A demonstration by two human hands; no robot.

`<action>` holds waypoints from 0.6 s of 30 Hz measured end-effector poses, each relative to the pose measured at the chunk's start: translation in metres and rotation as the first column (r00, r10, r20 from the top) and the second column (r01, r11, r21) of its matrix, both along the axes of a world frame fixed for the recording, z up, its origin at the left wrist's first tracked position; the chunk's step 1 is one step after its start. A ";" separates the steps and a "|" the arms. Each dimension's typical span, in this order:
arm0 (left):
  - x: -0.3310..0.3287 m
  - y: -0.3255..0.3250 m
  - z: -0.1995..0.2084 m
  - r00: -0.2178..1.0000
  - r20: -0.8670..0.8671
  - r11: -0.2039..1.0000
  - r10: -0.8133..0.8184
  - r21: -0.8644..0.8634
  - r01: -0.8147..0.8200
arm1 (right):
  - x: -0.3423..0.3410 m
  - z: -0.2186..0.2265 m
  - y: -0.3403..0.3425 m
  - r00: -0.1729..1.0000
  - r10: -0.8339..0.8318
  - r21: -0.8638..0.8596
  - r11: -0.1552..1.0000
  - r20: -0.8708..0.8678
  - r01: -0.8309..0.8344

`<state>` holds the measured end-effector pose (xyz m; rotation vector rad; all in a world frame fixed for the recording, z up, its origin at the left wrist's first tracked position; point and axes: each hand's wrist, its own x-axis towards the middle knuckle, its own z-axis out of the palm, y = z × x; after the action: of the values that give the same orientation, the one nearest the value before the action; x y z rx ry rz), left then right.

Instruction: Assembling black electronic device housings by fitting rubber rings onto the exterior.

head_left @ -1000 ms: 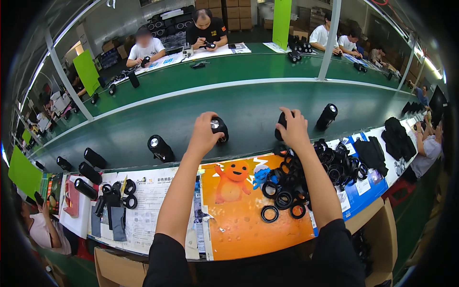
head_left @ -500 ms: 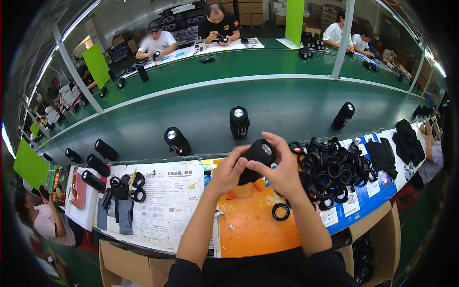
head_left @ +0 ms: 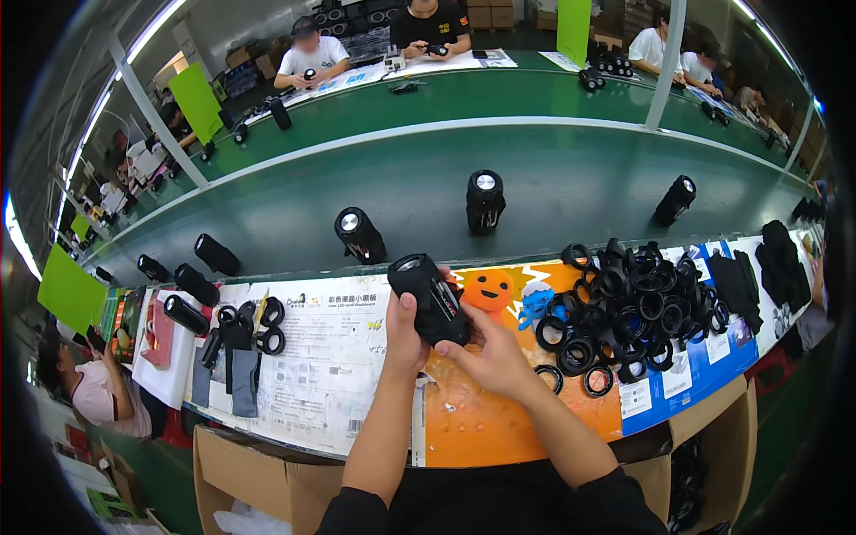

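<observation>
A black cylindrical speaker (head_left: 430,299) is held tilted above the orange mat, its side strip facing up. My left hand (head_left: 407,337) wraps its left side, thumb upright along it. My right hand (head_left: 489,358) grips the lower right end, with the thumb on the near edge. To the right, a heap of black rings (head_left: 637,299) covers part of the mat. One loose black ring (head_left: 598,381) lies at the heap's near edge.
Speakers stand along the green conveyor, including one straight ahead (head_left: 485,203) and one left of it (head_left: 359,235). Left on the white sheet (head_left: 325,374) lie rings and grey strips (head_left: 244,383). Cardboard boxes (head_left: 245,477) stand below the table. Co-workers sit opposite and at both sides.
Both hands have lowered the speaker and turned it, so its side strip shows instead of its silver end. My right hand has shifted from the far end to the lower end. The view has shifted.
</observation>
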<state>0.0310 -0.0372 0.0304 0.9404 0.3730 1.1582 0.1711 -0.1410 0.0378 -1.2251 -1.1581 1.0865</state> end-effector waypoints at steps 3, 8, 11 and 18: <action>-0.007 -0.001 0.006 0.990 0.119 0.996 -0.081 -0.031 0.086 | 0.007 0.012 -0.003 0.991 0.066 -0.024 0.998 0.113 -0.064; -0.010 0.001 0.002 0.999 -0.005 0.998 -0.051 -0.022 0.051 | -0.005 0.014 -0.002 0.964 0.067 -0.020 0.998 0.257 -0.064; -0.008 0.000 0.008 0.998 0.040 0.999 0.050 -0.025 -0.049 | -0.009 0.002 0.000 0.946 -0.039 0.054 0.998 0.322 0.023; -0.015 0.012 -0.010 0.976 0.199 0.994 -0.083 -0.052 0.095 | -0.017 -0.011 0.000 0.831 -0.229 0.316 0.946 0.507 0.069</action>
<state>0.0161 -0.0250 0.0205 0.7735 0.2029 1.1404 0.1543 -0.1411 0.0264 -1.4036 -1.5498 0.4280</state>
